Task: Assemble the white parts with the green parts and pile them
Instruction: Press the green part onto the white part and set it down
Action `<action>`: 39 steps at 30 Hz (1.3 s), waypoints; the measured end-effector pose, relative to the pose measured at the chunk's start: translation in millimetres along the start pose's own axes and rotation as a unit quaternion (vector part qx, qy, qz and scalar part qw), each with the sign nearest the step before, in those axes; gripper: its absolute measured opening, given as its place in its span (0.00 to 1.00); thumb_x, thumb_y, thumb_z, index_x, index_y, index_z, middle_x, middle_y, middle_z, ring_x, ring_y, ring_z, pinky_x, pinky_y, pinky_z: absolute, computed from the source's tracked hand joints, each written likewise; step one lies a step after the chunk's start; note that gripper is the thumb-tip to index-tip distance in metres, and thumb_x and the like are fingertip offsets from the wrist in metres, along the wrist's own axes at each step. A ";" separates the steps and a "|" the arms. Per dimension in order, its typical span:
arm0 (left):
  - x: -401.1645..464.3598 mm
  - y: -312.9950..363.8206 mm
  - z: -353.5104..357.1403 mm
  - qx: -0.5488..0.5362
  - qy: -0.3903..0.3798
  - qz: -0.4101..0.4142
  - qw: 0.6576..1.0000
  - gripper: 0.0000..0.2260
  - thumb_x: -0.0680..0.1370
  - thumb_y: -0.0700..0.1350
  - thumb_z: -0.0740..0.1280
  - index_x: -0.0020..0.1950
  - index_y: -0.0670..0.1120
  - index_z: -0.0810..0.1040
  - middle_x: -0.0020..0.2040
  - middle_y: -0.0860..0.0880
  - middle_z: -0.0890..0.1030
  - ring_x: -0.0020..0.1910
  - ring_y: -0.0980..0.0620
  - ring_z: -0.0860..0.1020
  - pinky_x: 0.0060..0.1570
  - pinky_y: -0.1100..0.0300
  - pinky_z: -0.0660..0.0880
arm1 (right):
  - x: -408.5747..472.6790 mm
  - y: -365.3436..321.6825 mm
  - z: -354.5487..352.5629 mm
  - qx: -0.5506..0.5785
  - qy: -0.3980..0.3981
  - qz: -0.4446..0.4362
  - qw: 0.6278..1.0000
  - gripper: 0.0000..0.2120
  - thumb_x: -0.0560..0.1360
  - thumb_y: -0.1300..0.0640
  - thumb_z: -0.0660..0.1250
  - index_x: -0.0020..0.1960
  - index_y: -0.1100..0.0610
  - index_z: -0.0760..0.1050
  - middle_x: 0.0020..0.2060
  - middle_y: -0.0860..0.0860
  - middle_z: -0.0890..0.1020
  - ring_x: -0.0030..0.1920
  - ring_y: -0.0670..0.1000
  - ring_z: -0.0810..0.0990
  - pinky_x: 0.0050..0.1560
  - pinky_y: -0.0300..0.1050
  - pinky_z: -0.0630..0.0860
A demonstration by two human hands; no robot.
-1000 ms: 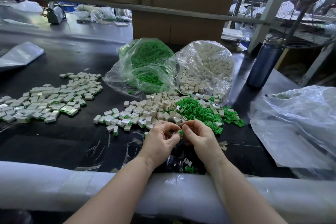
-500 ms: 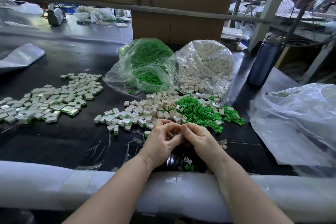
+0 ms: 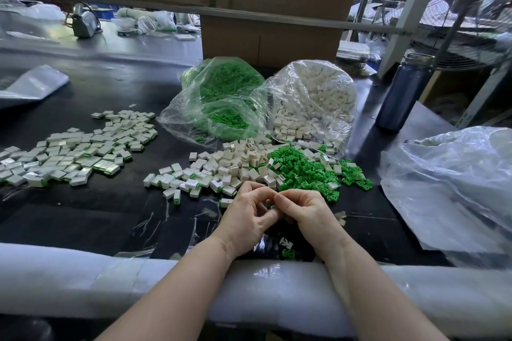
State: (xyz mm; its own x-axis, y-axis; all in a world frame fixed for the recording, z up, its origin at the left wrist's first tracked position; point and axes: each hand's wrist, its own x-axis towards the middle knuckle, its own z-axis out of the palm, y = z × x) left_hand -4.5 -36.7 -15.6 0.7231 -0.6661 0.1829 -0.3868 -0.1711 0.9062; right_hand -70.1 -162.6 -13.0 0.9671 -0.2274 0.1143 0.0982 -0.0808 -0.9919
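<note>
My left hand (image 3: 248,216) and my right hand (image 3: 307,213) meet fingertip to fingertip over the black table, just in front of the loose parts. Both pinch a small part between them; only a sliver of green (image 3: 270,206) shows under the fingers. Behind the hands lies a heap of loose white parts (image 3: 238,163) beside a heap of green parts (image 3: 302,169). A pile of assembled pieces (image 3: 69,152) spreads out at the left. A smaller group of assembled pieces (image 3: 177,180) lies left of my hands.
Two clear bags stand at the back, one with green parts (image 3: 224,102), one with white parts (image 3: 315,102). A blue bottle (image 3: 401,91) stands at the right, a large crumpled plastic bag (image 3: 454,183) in front of it. A white padded edge (image 3: 83,279) runs along the table's front.
Both hands stayed together at the same spot while the fingers worked the small part. The green piece seen between the fingertips a second ago is now nearly hidden.
</note>
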 end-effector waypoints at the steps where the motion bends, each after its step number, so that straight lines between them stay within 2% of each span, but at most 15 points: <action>1: 0.1 -0.2 0.1 0.002 0.000 0.000 1.000 0.10 0.74 0.37 0.68 0.43 0.53 0.77 0.52 0.47 0.70 0.39 0.54 0.72 0.41 0.73 0.69 | 0.0 0.0 0.0 0.004 -0.001 0.003 1.000 0.07 0.76 0.66 0.63 0.44 0.64 0.79 0.23 0.44 0.78 0.25 0.38 0.75 0.29 0.28 0.69; 6: 0.2 1.0 0.1 -0.019 0.003 -0.001 1.000 0.07 0.75 0.40 0.69 0.44 0.53 0.77 0.52 0.47 0.70 0.39 0.54 0.72 0.41 0.73 0.70 | 1.0 1.6 0.3 0.016 -0.009 0.015 1.000 0.08 0.74 0.56 0.64 0.42 0.58 0.80 0.30 0.47 0.81 0.32 0.44 0.79 0.35 0.35 0.74; 9: 0.2 0.1 0.5 -0.007 -0.006 0.003 1.000 0.08 0.74 0.40 0.68 0.43 0.53 0.77 0.52 0.48 0.70 0.40 0.54 0.72 0.42 0.73 0.69 | 0.9 0.9 1.6 0.025 -0.012 0.018 0.999 0.11 0.70 0.51 0.66 0.41 0.58 0.81 0.31 0.50 0.82 0.32 0.45 0.79 0.35 0.36 0.75; 13: 0.9 -2.6 1.7 0.012 -0.015 0.004 1.000 0.09 0.74 0.39 0.68 0.42 0.54 0.76 0.51 0.51 0.69 0.39 0.55 0.72 0.43 0.70 0.70 | 0.7 1.1 1.0 0.040 -0.008 0.022 0.999 0.10 0.69 0.54 0.67 0.41 0.61 0.82 0.32 0.52 0.83 0.32 0.46 0.80 0.34 0.36 0.76; 17: 1.5 -4.8 2.5 0.020 -0.017 0.006 1.000 0.10 0.74 0.39 0.68 0.42 0.55 0.75 0.49 0.53 0.69 0.39 0.55 0.72 0.44 0.69 0.71 | 0.6 1.9 0.9 0.036 0.004 0.027 0.999 0.08 0.74 0.62 0.65 0.42 0.65 0.81 0.32 0.56 0.81 0.32 0.48 0.79 0.35 0.38 0.76; 20: 1.8 -5.6 2.8 0.028 -0.019 0.008 0.999 0.08 0.74 0.39 0.68 0.42 0.53 0.75 0.49 0.54 0.68 0.39 0.55 0.72 0.45 0.68 0.72 | 0.3 1.2 1.6 0.027 0.008 0.029 0.999 0.08 0.75 0.64 0.65 0.42 0.65 0.81 0.31 0.54 0.81 0.31 0.47 0.78 0.33 0.36 0.75; 27: 2.4 -6.4 3.6 0.033 -0.025 0.008 0.999 0.07 0.74 0.39 0.68 0.43 0.51 0.75 0.49 0.54 0.68 0.38 0.58 0.71 0.43 0.69 0.71 | -0.1 0.1 2.2 0.040 0.016 0.040 0.998 0.08 0.75 0.64 0.65 0.41 0.66 0.80 0.30 0.54 0.81 0.30 0.47 0.79 0.33 0.37 0.75; 31: 2.4 -4.5 3.6 0.042 -0.025 0.011 0.999 0.09 0.74 0.38 0.68 0.42 0.53 0.74 0.48 0.53 0.68 0.38 0.56 0.71 0.46 0.60 0.73 | 0.2 1.7 2.0 0.036 0.028 0.033 0.998 0.08 0.75 0.64 0.65 0.40 0.65 0.81 0.29 0.55 0.81 0.30 0.47 0.79 0.33 0.37 0.76; 34: 1.7 -2.3 3.1 0.031 -0.022 0.014 0.999 0.11 0.74 0.38 0.67 0.42 0.55 0.73 0.48 0.53 0.68 0.39 0.56 0.71 0.46 0.64 0.72 | 0.6 1.5 2.6 0.043 0.026 0.029 0.998 0.09 0.75 0.62 0.65 0.40 0.65 0.81 0.28 0.53 0.81 0.29 0.46 0.78 0.32 0.36 0.75; 37: 1.1 -0.6 2.8 -0.019 -0.005 0.007 1.000 0.05 0.75 0.40 0.67 0.46 0.50 0.76 0.50 0.49 0.70 0.42 0.52 0.73 0.48 0.62 0.75 | 0.3 -0.6 5.3 0.033 0.026 0.013 0.999 0.13 0.73 0.55 0.64 0.41 0.64 0.81 0.28 0.50 0.80 0.29 0.44 0.77 0.31 0.34 0.73; 39: 1.4 0.1 2.4 -0.041 0.010 -0.002 0.999 0.03 0.75 0.40 0.67 0.47 0.47 0.77 0.53 0.45 0.70 0.44 0.47 0.75 0.49 0.60 0.77 | -0.1 -1.3 6.3 0.027 0.045 0.000 0.999 0.14 0.74 0.54 0.63 0.42 0.65 0.80 0.29 0.51 0.80 0.30 0.45 0.77 0.31 0.35 0.74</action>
State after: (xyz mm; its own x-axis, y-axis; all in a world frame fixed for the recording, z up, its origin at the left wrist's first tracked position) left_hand -4.9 -39.4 -16.2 0.7362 -0.6507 0.1857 -0.3365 -0.1140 0.9348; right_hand -68.8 -156.3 -12.0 0.9427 -0.3131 0.1155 0.1124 -0.0281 -0.9933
